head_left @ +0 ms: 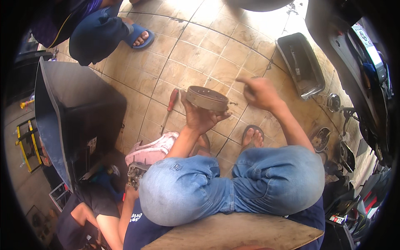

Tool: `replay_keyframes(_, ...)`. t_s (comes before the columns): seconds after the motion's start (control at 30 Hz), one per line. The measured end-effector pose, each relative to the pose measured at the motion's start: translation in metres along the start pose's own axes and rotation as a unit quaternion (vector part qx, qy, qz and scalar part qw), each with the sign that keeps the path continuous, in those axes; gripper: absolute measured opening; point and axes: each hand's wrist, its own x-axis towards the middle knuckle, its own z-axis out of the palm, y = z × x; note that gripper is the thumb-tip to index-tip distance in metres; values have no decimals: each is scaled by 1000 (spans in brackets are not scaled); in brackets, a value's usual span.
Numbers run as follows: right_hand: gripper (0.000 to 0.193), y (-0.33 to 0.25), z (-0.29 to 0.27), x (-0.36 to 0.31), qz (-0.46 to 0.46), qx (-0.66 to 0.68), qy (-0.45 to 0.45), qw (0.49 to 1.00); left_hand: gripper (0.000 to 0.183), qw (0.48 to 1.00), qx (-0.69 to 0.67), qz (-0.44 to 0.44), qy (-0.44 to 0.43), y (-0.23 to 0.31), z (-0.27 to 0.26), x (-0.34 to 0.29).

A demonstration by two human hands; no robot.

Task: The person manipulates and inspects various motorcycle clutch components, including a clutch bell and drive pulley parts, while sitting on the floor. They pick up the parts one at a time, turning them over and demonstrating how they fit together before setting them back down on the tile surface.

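Note:
My left hand (200, 117) holds a round, brownish metal ring part (207, 98), like a brake shoe set, from below, a little above the tiled floor. My right hand (259, 92) hovers just right of the ring with its fingers loosely curled and a finger pointing left; nothing shows in it. Both forearms reach forward over my knees in blue jeans (233, 183). My foot in a sandal (252, 137) rests on the tiles below the right hand.
A red-handled screwdriver (170, 109) lies left of the ring. A dark oily tray (301, 64) sits at the right, with motorcycle parts (333, 137) beyond. A grey body panel (71, 116) stands left. Another person's blue sandal (139, 36) and leg are at the top left; a person (96, 208) crouches lower left.

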Motion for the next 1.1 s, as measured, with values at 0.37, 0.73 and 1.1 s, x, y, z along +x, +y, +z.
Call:
replay_keyframes(0.37,20,71,50,-85,175,-46,143,973,102,996,-72,57,-16,15,-18,7)
replay_keyframes(0.73,34,57,92,-49,129,-241,64,960,107,990,-56,35,123,-4,7,-17)
replay_keyframes(1.1,39,51,68,-25,56,-203,142,967,116,983,24,15,181,-2,-18,-14)
